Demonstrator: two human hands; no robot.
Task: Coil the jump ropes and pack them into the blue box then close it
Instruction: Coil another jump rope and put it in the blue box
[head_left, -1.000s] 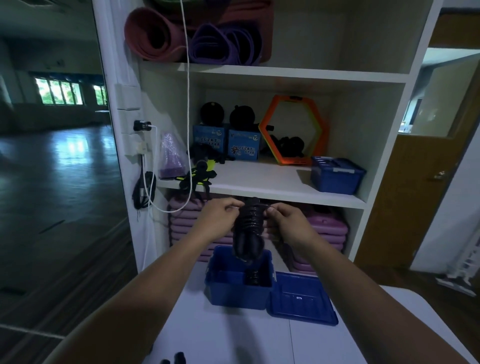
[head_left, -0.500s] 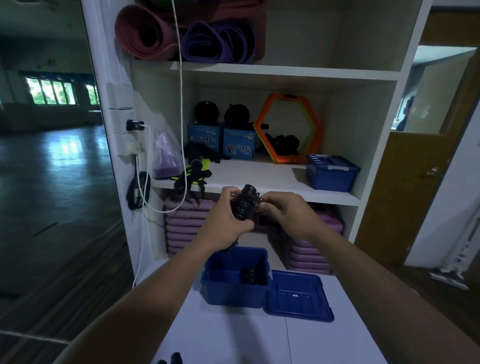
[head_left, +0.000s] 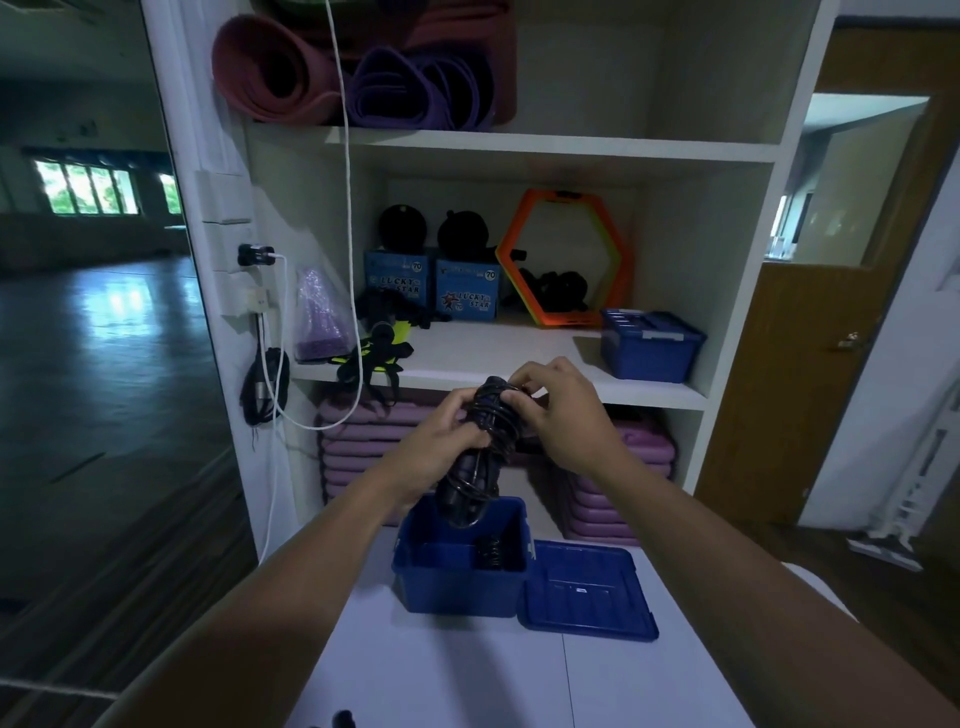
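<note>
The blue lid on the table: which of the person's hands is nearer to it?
Right. The right hand is above the lid; the left hand is farther left, above the open blue box.

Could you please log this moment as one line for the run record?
step: coiling | left hand: grips jump rope | right hand: at its top | blue box: open | lid: beside it

Half a second ago I had the black jump rope (head_left: 480, 452) bunched small and high between my hands; now the bundle hangs longer down the middle of the frame, its lower end dipping to the rim of the open blue box (head_left: 460, 571). My left hand (head_left: 441, 447) has slid to grip its middle (fingers wrapped round), while my right hand (head_left: 563, 410) now pinches the top end.
</note>
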